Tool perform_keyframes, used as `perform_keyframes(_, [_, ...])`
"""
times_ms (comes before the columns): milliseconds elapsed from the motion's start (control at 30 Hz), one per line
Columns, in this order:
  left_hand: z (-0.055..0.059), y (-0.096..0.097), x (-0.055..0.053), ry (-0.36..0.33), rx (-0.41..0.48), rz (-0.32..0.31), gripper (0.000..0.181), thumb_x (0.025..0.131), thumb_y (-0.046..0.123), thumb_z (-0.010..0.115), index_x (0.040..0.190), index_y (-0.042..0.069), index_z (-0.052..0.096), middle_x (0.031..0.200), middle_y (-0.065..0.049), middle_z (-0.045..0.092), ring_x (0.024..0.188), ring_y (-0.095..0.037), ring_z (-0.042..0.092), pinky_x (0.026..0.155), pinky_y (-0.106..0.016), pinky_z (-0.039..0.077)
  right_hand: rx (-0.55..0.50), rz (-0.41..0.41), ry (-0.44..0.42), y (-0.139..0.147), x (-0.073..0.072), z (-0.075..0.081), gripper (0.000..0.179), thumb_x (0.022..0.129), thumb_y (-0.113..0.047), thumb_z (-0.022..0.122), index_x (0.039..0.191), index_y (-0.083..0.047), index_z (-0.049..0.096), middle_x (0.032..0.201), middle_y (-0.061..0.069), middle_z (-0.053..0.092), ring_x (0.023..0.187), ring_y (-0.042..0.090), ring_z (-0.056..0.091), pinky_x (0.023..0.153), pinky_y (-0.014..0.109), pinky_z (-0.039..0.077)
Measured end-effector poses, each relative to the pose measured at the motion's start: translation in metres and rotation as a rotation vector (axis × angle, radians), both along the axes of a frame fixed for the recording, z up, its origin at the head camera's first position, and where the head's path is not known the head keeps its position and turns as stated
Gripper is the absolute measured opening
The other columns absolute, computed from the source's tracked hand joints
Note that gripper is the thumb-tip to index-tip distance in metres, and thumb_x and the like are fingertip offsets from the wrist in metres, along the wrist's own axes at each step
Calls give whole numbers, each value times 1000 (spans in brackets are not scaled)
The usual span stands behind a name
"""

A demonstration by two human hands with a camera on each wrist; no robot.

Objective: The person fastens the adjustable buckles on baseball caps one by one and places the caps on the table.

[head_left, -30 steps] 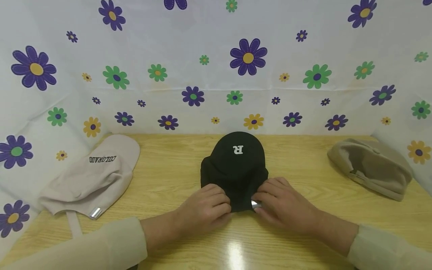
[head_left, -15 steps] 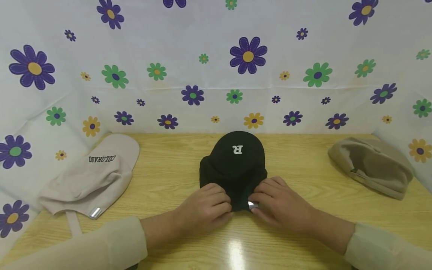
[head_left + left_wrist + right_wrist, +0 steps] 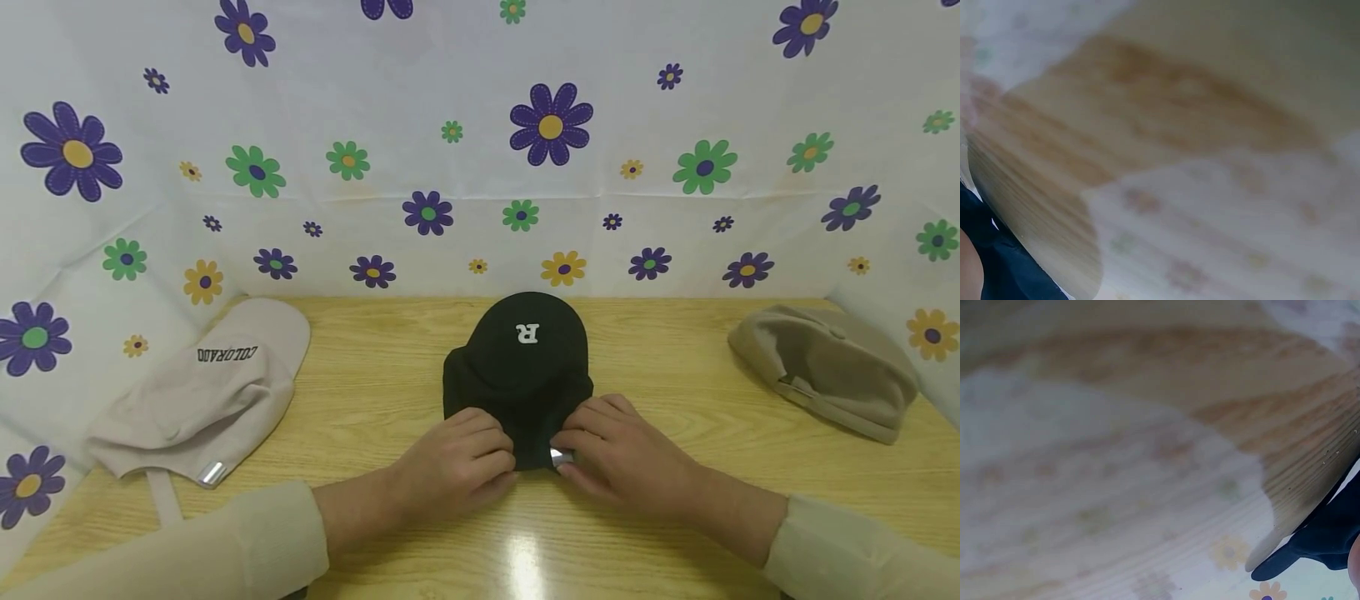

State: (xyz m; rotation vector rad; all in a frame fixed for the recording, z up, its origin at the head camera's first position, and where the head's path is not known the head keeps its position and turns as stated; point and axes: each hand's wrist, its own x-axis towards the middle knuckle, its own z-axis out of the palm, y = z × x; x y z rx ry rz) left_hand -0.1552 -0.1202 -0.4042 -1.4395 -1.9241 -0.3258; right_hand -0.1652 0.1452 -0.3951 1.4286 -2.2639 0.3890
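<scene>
A black baseball cap [image 3: 532,367] with a white letter R lies mid-table, its brim toward the back wall. My left hand [image 3: 463,458] grips the left side of its near edge with curled fingers. On the opposite side, my right hand [image 3: 626,454] pinches the near edge close to a shiny metal buckle [image 3: 560,456]. Both thumbs are low at the edge, partly hidden. Dark cap fabric [image 3: 1016,269] fills the lower left corner of the left wrist view. The right wrist view catches the cap's dark brim [image 3: 1279,561] at the lower right.
A pale pink cap [image 3: 225,383] lettered COLORADO lies at the left, its strap hanging toward the front. At the right rests a khaki cap [image 3: 847,367], tilted on its side. White flowered cloth [image 3: 465,83] encloses the wooden table [image 3: 375,350] at the back and sides.
The right hand has shifted slightly left with the buckle, drawing the cap's near edge a little toward the left hand. The left hand has stayed almost still.
</scene>
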Motion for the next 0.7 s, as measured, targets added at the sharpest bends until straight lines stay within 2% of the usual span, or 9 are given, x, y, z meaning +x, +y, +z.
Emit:
perform_keyframes(300, [0, 0, 1, -26, -3, 8, 13, 76, 12, 81, 80, 13, 69, 82, 3, 66, 81, -13, 62, 84, -27, 51, -9, 0, 7, 0, 0, -1, 17, 95, -30, 64, 101, -16, 71, 99, -6, 63, 97, 13, 56, 89, 33, 44])
perform_keyframes(700, [0, 0, 1, -24, 9, 4, 12, 76, 11, 80, 80, 12, 69, 82, 3, 65, 82, -14, 61, 84, -27, 51, -41, 22, 43, -2, -1, -2, 17, 96, -30, 62, 98, -15, 71, 96, -6, 63, 93, 13, 56, 85, 32, 43])
